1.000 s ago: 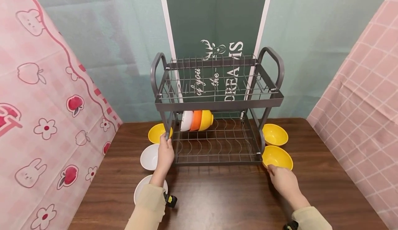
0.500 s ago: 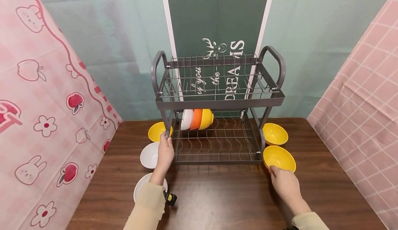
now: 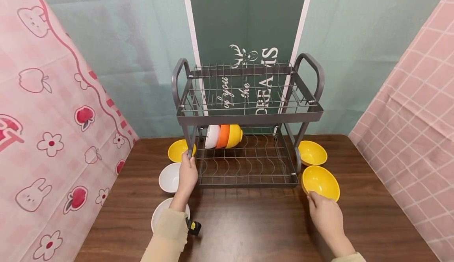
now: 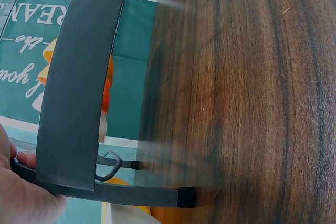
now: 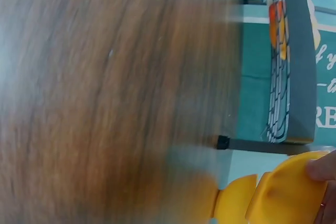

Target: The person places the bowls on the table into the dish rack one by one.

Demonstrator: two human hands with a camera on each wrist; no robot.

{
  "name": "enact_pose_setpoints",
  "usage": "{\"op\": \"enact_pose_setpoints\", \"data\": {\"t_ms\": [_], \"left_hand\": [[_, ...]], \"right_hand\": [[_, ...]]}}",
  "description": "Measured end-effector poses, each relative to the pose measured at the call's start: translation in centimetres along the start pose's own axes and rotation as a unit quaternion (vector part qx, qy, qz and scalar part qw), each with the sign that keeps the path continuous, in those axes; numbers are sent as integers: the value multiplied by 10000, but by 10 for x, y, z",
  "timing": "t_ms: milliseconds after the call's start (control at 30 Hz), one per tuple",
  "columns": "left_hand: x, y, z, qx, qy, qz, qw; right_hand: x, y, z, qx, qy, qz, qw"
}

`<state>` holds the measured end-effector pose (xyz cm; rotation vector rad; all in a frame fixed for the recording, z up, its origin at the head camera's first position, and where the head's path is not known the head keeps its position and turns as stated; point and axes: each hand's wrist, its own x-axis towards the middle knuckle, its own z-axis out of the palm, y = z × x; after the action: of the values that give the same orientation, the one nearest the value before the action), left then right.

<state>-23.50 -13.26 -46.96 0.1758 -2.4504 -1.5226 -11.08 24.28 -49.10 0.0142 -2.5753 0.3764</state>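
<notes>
A grey two-tier dish rack (image 3: 250, 117) stands on the table. My left hand (image 3: 188, 173) grips its front left leg, and in the left wrist view the fingers (image 4: 26, 158) curl round that bar. With my right hand (image 3: 326, 214) I pinch the near left rim of a yellow bowl (image 3: 320, 183) beside the rack's right side. In the right wrist view the thumb lies on this bowl (image 5: 289, 192). On the lower tier a white bowl (image 3: 212, 136), an orange bowl (image 3: 223, 136) and a yellow bowl (image 3: 235, 136) stand on edge, nested together at the left.
Another yellow bowl (image 3: 312, 153) sits behind the held one. Left of the rack are a yellow bowl (image 3: 176, 151), a white bowl (image 3: 169, 178) and a nearer white bowl (image 3: 159, 211) partly covered by my left forearm. Patterned cloths hang round the wooden table (image 3: 248, 222).
My right hand has moved slightly right and toward me with the yellow bowl, which now stands apart from the rack and tilts more. The left hand keeps its grip on the rack's leg.
</notes>
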Motion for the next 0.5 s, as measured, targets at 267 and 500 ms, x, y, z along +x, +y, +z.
{"op": "enact_pose_setpoints", "data": {"t_ms": [267, 500], "left_hand": [[0, 1, -2, -65, -2, -79, 9999], [-1, -1, -2, -361, 58, -95, 9993]], "right_hand": [[-1, -14, -11, 124, 92, -2, 9999], [-6, -23, -19, 276, 255, -30, 9993]]}}
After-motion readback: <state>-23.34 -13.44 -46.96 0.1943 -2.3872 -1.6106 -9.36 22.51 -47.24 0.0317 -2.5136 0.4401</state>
